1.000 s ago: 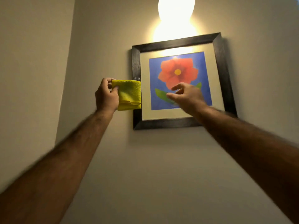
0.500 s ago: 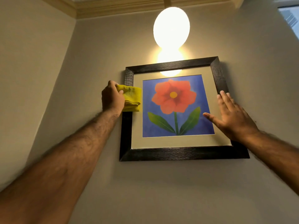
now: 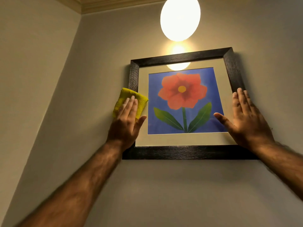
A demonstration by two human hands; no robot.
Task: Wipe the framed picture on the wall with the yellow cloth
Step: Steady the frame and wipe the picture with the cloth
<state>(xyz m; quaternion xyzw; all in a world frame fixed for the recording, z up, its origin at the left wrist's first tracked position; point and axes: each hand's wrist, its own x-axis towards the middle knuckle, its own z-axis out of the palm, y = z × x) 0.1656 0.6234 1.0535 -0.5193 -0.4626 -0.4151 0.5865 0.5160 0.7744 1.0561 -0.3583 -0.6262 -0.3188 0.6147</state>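
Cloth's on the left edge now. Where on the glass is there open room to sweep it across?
The glass between the left hand on the yellow cloth and the right hand is bare, flower print included. The upper mat under the top of the frame is also free. The lower right corner is crowded.

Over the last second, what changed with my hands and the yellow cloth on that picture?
The left hand went from pinching the yellow cloth at its edge to pressing it flat, fingers spread, against the left side of the framed picture. The right hand moved from in front of the flower to lie flat on the right frame edge. The picture remains hanging under the lit lamp.
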